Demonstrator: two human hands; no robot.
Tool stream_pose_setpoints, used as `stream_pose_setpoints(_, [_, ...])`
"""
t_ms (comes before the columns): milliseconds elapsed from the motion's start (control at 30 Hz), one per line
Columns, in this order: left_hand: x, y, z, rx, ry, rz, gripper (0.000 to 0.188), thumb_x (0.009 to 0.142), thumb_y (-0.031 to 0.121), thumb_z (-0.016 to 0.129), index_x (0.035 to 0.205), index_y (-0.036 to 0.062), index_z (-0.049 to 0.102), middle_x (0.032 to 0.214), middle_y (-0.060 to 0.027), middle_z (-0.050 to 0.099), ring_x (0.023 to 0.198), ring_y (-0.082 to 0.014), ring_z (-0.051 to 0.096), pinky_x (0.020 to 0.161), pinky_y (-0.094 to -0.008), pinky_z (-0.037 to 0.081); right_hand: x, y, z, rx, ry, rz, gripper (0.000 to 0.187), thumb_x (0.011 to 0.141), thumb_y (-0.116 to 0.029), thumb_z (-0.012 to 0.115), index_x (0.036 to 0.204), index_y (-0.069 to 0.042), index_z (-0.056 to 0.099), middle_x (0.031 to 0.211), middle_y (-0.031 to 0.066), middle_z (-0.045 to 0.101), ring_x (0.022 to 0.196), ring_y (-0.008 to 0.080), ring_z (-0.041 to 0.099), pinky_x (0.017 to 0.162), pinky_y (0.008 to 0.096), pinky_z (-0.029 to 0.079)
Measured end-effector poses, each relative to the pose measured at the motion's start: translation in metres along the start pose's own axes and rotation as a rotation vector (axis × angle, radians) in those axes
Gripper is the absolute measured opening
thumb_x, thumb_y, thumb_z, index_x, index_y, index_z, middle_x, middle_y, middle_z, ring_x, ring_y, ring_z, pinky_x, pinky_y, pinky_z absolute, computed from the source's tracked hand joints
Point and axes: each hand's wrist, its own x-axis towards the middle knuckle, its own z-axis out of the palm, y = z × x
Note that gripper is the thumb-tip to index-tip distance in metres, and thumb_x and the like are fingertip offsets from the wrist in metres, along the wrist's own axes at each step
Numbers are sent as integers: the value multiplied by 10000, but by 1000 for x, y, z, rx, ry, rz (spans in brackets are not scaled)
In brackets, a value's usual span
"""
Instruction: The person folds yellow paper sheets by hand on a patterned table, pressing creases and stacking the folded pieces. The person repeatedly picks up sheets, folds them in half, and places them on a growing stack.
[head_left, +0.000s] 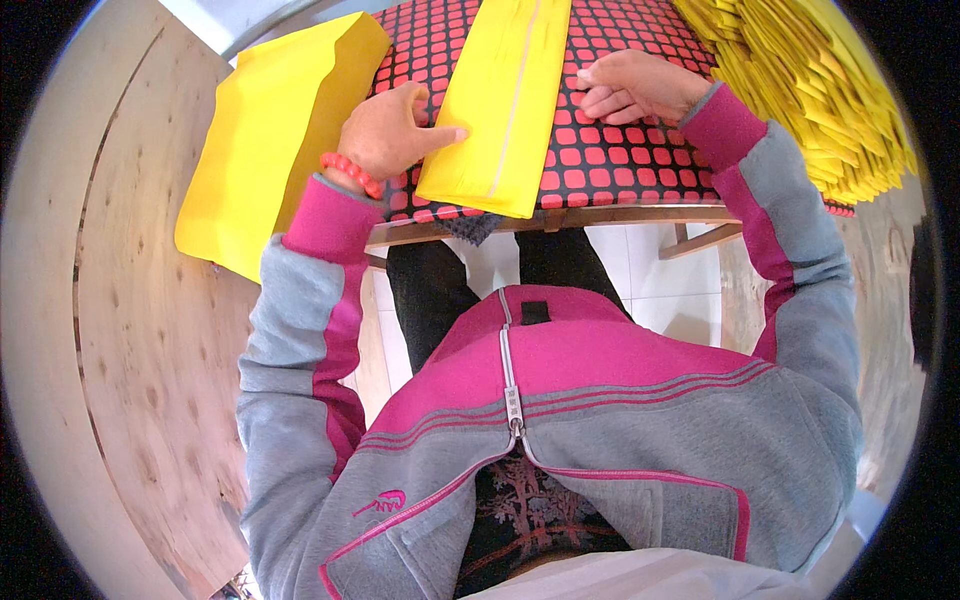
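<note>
A long yellow folded strip (pixel 500 110), cloth or paper-like, lies lengthwise in front of me with a pale line running down it. My left hand (pixel 385 130), a red bead bracelet on its wrist, rests at the strip's left edge. Its thumb stretches onto the yellow surface while the fingers bend away, apart from the thumb. To the right of the strip, my right hand (pixel 640 88) hovers over the patterned cover with fingers loosely curled and the thumb apart from them. Nothing shows in its grasp, and it does not touch the strip.
Under the strip is a red-and-black checked cover (pixel 640 180) on a wooden-edged table. A larger yellow sheet or stack (pixel 260 140) lies at the left, overhanging the edge. Many yellow folded pieces (pixel 810 100) are heaped at the far right. A wooden board (pixel 150 300) stands at the left.
</note>
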Motion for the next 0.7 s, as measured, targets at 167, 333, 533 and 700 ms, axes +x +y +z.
stream_pose_setpoints(167, [-2,29,35,174,359,381,596,925,409,680,1319,-29,594,1357,-248,590,1193,-395,602,1048,-500,436,37,-2,-5,-500,337,-625,336,1012,-315,584,1088,-2,679,1016,109,719,977,200,718,784,354,573])
stream_pose_setpoints(333, [7,40,59,118,218,427,691,990,467,581,1465,-22,464,1502,-281,436,1408,-415,420,1156,-568,310,104,-15,31,-800,524,-1233,352,1020,-299,560,1208,-17,655,1195,168,680,1098,389,648,955,451,516])
stream_pose_setpoints(533, [1,34,62,101,97,442,768,1001,530,534,1504,-36,412,1539,-285,375,1444,-432,361,1177,-574,280,142,-14,56,-1065,253,-1079,448,1057,-377,465,1327,-53,616,1384,164,603,1292,345,561,1080,480,435])
stream_pose_setpoints(700, [-5,33,60,66,58,435,779,1008,549,512,1515,-33,405,1567,-297,344,1500,-434,287,1206,-575,239,148,2,34,-1042,234,-955,540,1074,-437,414,1479,-97,523,1581,122,453,1484,301,378,1190,509,300])
